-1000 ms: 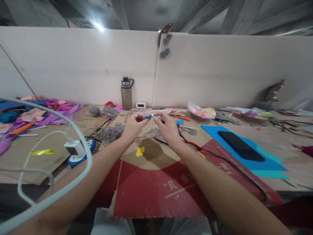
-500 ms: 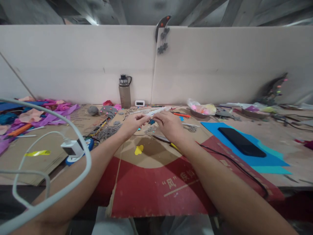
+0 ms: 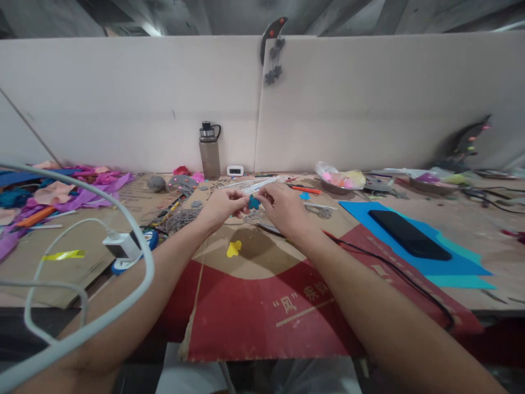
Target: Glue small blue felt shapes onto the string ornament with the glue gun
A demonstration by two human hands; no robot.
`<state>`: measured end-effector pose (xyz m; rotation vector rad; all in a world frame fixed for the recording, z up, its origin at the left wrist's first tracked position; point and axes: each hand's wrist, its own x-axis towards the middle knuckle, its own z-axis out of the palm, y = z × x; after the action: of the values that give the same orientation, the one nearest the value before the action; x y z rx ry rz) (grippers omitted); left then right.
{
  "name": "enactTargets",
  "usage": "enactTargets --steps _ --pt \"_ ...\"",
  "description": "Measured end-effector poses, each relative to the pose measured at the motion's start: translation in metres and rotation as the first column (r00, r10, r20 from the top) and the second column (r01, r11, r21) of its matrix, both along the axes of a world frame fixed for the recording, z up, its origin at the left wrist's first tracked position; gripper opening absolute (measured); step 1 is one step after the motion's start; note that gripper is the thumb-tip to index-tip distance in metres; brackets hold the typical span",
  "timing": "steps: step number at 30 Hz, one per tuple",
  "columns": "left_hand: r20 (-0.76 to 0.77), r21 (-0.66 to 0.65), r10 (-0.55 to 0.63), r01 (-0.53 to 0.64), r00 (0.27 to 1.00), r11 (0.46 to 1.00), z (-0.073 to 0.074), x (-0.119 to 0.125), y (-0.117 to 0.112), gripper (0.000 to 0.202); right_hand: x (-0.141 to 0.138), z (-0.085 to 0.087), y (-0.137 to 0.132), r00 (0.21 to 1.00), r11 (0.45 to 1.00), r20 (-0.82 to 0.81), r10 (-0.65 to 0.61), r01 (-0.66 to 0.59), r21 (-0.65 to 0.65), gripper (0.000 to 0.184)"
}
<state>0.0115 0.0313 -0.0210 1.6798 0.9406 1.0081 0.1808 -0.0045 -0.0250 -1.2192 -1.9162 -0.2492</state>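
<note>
Between my two hands is a small dark blue flower cutout [image 3: 254, 203], held above the cardboard [image 3: 262, 257]. My left hand [image 3: 225, 209] pinches its left side with thumb and fingertips. On the other side, my right hand [image 3: 284, 209] has its fingertips closed at the flower's right edge. A yellow cutout with rounded petals [image 3: 234, 249] lies on the cardboard below my left hand. Under my right hand, a tool with a black cord [image 3: 385, 262] is partly covered. Tangled grey yarn [image 3: 180, 221] sits left of my left wrist.
A bottle [image 3: 210, 152] and a small white digital display [image 3: 235, 171] stand by the partition. At right, a black phone [image 3: 409, 235] rests on blue sheets [image 3: 459, 268]. A white cable loop [image 3: 150, 262] crosses the left foreground. Beyond it lie crumpled colored scraps [image 3: 53, 191] and a white charger [image 3: 121, 246].
The blue flower has turned and come up between my fingertips, so its petals show more fully. My hands have shifted only slightly.
</note>
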Motion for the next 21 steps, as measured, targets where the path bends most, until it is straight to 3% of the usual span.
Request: enactTargets --steps 8,12,17,21 --pt "0.034 0.044 0.141 -0.142 0.989 0.989 -0.001 0.008 -0.007 0.01 -0.005 0.003 -0.006 0.991 0.994 0.079 -0.105 0.102 0.047 0.019" --pt "0.094 0.037 0.2 -0.204 0.975 0.978 -0.002 0.009 -0.007 0.014 -0.006 0.001 -0.004 0.995 0.996 -0.056 -0.082 0.08 -0.048 0.019" --pt "0.252 -0.024 0.107 -0.105 0.962 0.994 -0.006 0.012 -0.006 0.021 -0.003 0.0 0.0 0.952 0.985 -0.291 -0.089 0.042 -0.165 0.016" --pt "0.24 0.021 0.004 -0.009 0.971 1.0 -0.011 0.014 -0.006 0.021 0.002 0.0 0.005 0.915 0.975 -0.401 -0.043 -0.049 -0.215 0.019"
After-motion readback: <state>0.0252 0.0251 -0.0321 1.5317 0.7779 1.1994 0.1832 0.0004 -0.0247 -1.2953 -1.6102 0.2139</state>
